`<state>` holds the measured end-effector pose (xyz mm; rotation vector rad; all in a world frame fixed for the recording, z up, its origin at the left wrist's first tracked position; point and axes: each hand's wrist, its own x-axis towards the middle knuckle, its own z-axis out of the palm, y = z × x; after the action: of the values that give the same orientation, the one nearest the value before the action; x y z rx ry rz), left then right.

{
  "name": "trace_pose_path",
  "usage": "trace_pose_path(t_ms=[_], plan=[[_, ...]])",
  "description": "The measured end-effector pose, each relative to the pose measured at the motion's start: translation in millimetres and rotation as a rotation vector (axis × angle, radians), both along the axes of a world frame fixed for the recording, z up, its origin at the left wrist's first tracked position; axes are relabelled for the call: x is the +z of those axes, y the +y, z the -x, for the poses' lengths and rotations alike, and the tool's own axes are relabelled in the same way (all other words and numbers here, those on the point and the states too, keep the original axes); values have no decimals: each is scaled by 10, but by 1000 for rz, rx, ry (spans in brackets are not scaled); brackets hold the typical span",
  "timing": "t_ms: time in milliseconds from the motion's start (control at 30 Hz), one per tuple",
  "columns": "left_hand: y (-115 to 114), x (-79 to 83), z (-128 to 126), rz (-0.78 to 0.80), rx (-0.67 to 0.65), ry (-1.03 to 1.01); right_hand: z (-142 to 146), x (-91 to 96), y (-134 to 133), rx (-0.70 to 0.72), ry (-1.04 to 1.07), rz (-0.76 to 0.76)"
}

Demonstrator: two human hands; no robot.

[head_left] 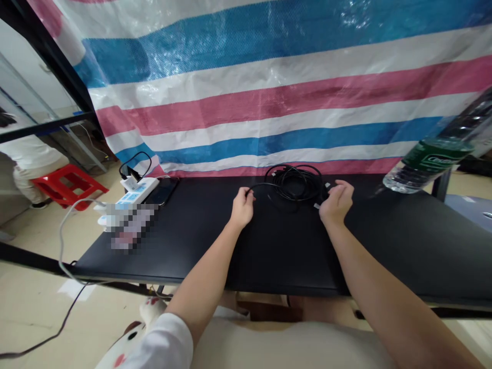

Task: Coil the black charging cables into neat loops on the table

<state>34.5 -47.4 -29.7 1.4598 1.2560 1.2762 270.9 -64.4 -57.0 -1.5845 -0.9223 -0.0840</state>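
Note:
A loosely coiled bundle of black cables point(295, 183) lies on the black tabletop, near the striped sheet. My left hand point(243, 207) is closed in a pinch on one strand, which runs from the fingers to the left side of the coil. On the other side, my right hand point(336, 202) is curled closed at the coil's right edge, around a black cable. Small light-coloured connector ends show beside its fingers. What lies inside the right palm is hidden.
A white power strip point(139, 193) with plugs stands at the table's left, beside a dark phone point(163, 191). To the right, a large water bottle point(426, 160) stands upright. A striped plastic sheet point(261, 97) hangs behind. A red stool point(71, 184) and a person are beyond the left edge.

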Motion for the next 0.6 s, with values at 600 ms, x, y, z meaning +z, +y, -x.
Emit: trace_pose_path(t_ms=[600], plan=[[257,118,635,-37,691,-128,-68,-50,100,-49,100,178]])
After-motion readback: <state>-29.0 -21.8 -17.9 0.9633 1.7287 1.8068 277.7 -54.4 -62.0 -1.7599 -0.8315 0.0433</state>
